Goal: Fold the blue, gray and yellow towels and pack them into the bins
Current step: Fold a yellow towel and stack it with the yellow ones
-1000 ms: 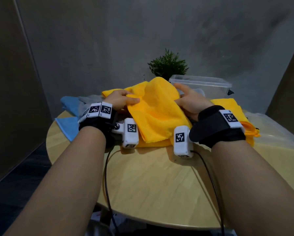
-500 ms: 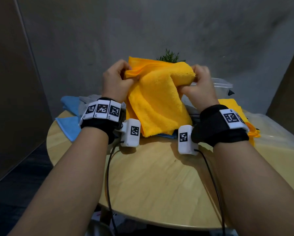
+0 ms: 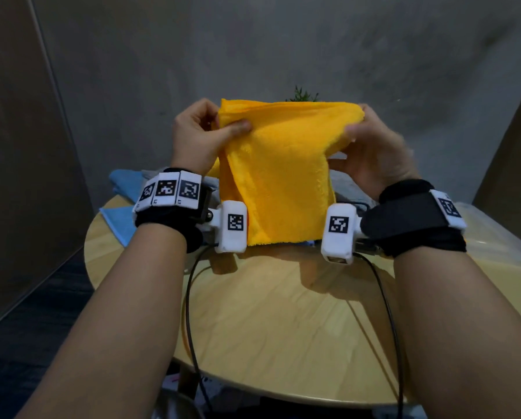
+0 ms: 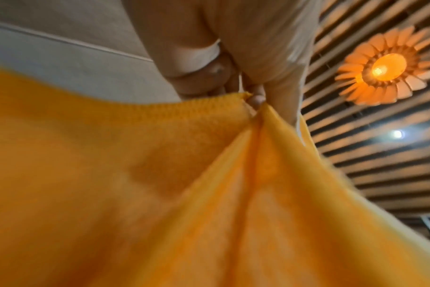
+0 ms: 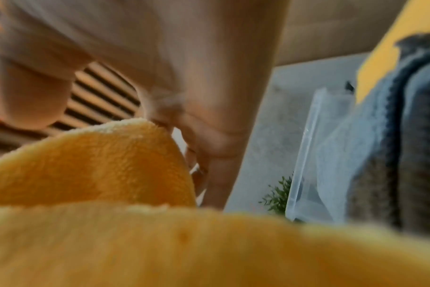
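A yellow towel [image 3: 280, 176] hangs doubled in the air above the round wooden table [image 3: 283, 322]. My left hand [image 3: 220, 128] pinches its top left corner, thumb in front. My right hand [image 3: 359, 128] pinches the top right corner. The top edge is stretched flat between them. Seen from the left wrist, the yellow towel [image 4: 184, 184] gathers into folds under the fingers [image 4: 257, 100]. The right wrist camera shows the yellow towel [image 5: 111, 165] held by blurred fingers [image 5: 209, 136]. Blue towels [image 3: 123, 192] lie at the table's far left. A gray towel [image 5: 393, 136] lies behind.
A clear plastic bin [image 5: 314, 155] stands at the back of the table next to a small green plant [image 3: 303, 95]. A clear lid or bin [image 3: 501, 237] sits at the right edge. Another yellow cloth [image 5: 393, 48] lies beyond the gray towel. Cables hang over the front edge.
Both hands have lifted the yellow towel off the table pile and moved apart, stretching its bunched top edge out flat so the towel hangs straight.
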`<state>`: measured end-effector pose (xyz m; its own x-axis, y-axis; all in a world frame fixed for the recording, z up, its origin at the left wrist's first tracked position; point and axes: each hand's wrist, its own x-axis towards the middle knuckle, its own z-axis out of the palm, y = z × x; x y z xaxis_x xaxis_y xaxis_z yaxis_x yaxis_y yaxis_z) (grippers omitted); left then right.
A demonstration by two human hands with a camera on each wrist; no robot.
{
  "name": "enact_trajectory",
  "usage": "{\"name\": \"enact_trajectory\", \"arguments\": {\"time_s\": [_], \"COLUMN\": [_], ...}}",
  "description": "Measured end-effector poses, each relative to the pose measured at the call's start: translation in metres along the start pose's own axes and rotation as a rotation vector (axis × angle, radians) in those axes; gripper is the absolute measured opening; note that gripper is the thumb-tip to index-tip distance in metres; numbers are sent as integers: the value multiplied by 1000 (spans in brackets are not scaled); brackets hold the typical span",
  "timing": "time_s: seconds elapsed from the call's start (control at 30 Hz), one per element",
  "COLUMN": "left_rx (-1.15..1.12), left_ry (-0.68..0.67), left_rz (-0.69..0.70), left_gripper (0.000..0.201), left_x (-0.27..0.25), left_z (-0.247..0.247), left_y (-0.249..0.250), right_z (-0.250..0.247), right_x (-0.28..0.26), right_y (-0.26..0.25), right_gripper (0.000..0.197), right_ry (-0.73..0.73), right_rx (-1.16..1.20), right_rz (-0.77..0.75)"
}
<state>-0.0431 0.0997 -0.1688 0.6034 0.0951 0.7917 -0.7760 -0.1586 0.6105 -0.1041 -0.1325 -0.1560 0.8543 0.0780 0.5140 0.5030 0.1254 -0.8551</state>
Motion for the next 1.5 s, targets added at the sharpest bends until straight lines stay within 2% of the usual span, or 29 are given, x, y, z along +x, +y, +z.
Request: {"name": "enact_trajectory", "arguments": {"time_s": [0.03, 0.07, 0.13, 0.23, 0.33, 0.43, 0.6, 0.67, 0.7, 0.77, 0.83, 0.9, 1.0, 1.1, 1.17, 1.27, 1.5], "left_rx": [-54, -103, -153, -139, -96, -112, -273, -228, -198, -158, -140, -141, -198, -254, -259, -264, -244], "left_ry": [-28, -59, -105, -132, -141, -165, -208, -246, -275, -329, -356, -350, -307, -308, -329, -339, -263], "left_rz": [-18, -38, -66, -64, -57, -65, -127, -99, -78, -57, -61, -88, -191, -246, -212, -147, -131], "left_gripper": [34, 33, 28, 19, 23, 24, 8, 5, 7, 11, 12, 14, 26, 29, 27, 19, 22], "left_x": [-1, -1, -1, 1, 3, 2, -2, -4, -5, -6, -8, -8, -7, -7, -8, -9, -9], "left_z": [0, 0, -1, -3, -4, -4, 3, 8, 10, 15, 19, 20, 24, 24, 23, 21, 24], "left_y": [1, 0, -1, -3, -5, -2, 7, 10, 10, 10, 9, 10, 11, 13, 12, 8, 10], "right_z": [-1, -2, -5, -11, -17, -21, -20, -14, -9, 4, 19, 30, 39, 40, 39, 36, 39], "right_x": [0, 1, 5, 6, 5, 10, 16, 15, 14, 10, 5, 4, 7, 9, 9, 9, 13], "right_y": [-1, -1, 0, 8, 13, 21, 30, 25, 21, 8, -1, 1, 12, 19, 19, 14, 14], "right_gripper": [8, 15, 18, 18, 17, 28, 17, 29, 34, 35, 36, 47, 37, 23, 18, 21, 26], "right_ry": [14, 48, 138, 140, 146, 289, 436, 486, 464, 242, -43, -187, -157, -133, -122, -50, 27], "right_rx": [99, 128, 73, -168, -376, -686, -935, -1058, -1053, -890, -842, -957, -1070, -1099, -1055, -915, -826], "right_rz": [13, 24, 22, -56, -126, -212, -163, -208, -280, -333, -207, -115, -186, -248, -275, -344, -367]}}
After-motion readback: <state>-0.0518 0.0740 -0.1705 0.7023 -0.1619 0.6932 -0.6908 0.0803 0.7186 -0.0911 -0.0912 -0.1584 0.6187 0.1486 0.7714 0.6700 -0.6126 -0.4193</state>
